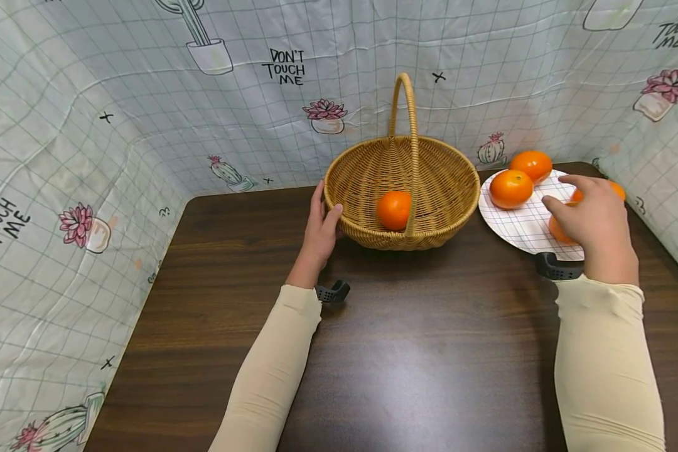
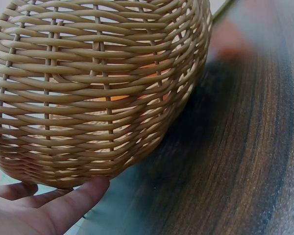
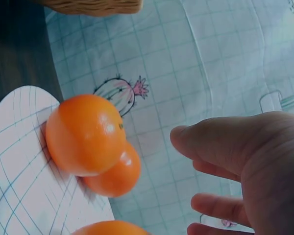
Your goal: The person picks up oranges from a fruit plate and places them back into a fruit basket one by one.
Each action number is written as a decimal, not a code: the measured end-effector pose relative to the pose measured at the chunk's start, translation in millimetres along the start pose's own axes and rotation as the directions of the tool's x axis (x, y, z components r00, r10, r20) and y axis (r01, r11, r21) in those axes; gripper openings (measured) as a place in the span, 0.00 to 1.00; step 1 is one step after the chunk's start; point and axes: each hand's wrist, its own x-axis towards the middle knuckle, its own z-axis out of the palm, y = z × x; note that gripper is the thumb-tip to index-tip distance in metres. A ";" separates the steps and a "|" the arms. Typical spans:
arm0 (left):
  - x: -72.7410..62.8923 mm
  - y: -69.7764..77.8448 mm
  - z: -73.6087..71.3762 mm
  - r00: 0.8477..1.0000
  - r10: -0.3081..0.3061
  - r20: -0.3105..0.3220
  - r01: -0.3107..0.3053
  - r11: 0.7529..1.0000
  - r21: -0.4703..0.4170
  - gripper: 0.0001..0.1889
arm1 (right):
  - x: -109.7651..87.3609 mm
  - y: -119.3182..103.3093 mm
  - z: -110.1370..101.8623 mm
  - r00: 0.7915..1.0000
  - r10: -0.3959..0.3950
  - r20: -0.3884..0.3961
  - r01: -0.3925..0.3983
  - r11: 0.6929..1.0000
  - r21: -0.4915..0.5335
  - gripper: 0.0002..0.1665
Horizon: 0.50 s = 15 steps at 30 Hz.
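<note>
A wicker basket [image 1: 367,157] with a tall arched handle stands by the back edge of the table, one orange [image 1: 393,210] inside it. At its left end my left hand [image 1: 319,229] rests with outstretched fingers and thumb against the outer wall; in the left wrist view those fingertips touch the weave [image 2: 63,132]. My right hand [image 1: 596,213] hovers over the right side of a round plate [image 1: 520,229], thumb and fingers apart and nothing between them. Beneath it an orange [image 1: 560,231] is partly hidden. Two more oranges [image 3: 85,134] sit together towards the plate's back.
Another orange [image 1: 618,190] shows behind my right hand at the plate's right edge. Grid-patterned cloth [image 1: 361,81] with cactus drawings hangs behind and at both sides of the dark wooden table [image 1: 407,351]. The plate lies right beside the basket.
</note>
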 end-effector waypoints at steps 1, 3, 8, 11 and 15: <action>-0.2 0.1 0.0 1.000 -0.001 0.000 0.001 1.000 0.003 0.36 | 0.1 1.2 -0.3 1.000 0.002 0.002 -0.002 1.000 -0.001 0.40; -0.4 0.5 0.0 1.000 -0.002 0.000 0.002 1.000 0.008 0.36 | 0.3 3.9 -0.6 1.000 0.002 0.004 -0.002 1.000 -0.003 0.40; -1.6 1.9 0.0 1.000 0.004 0.003 -0.004 1.000 0.020 0.36 | 0.3 12.2 -0.7 1.000 0.000 0.015 0.000 1.000 -0.013 0.39; -2.2 2.2 0.2 1.000 0.005 0.002 -0.005 1.000 0.021 0.36 | -0.4 17.0 -1.2 0.999 0.021 0.030 -0.021 1.000 -0.011 0.39; -2.3 2.0 0.2 1.000 0.007 0.001 -0.007 1.000 0.019 0.36 | -0.7 21.7 -2.4 0.997 0.053 0.051 -0.053 0.999 -0.009 0.39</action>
